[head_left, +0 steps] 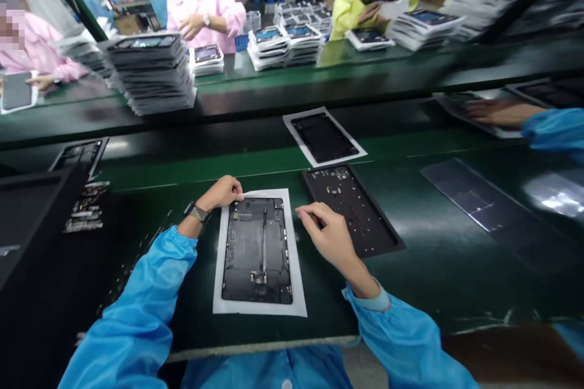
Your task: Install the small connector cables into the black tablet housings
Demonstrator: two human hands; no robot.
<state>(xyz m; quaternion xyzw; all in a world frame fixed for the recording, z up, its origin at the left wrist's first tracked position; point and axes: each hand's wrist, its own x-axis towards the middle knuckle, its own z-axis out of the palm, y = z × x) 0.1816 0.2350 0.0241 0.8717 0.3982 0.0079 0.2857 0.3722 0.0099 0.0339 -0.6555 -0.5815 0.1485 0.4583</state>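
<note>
A black tablet back cover (246,243) lies inner side up on a white foam sheet (298,298) in front of me. A ribbon cable (264,237) runs down it to a small circuit board (258,278). My left hand (223,190) is closed at the cover's top left corner, fingers curled and fingertips at its edge. To the right of the sheet, my right hand (331,234) hovers with thumb and forefinger pinched; anything between them is too small to make out. Partly behind that hand is a black tray (365,219) holding small loose parts.
Another back cover (323,137) rests on its sheet beyond the tray. Clear plastic film (469,194) lies at right, near a co-worker's hand (506,112). A dark bin (31,219) stands at left beside small boards (86,209). Tall stacks (150,73) line the far bench.
</note>
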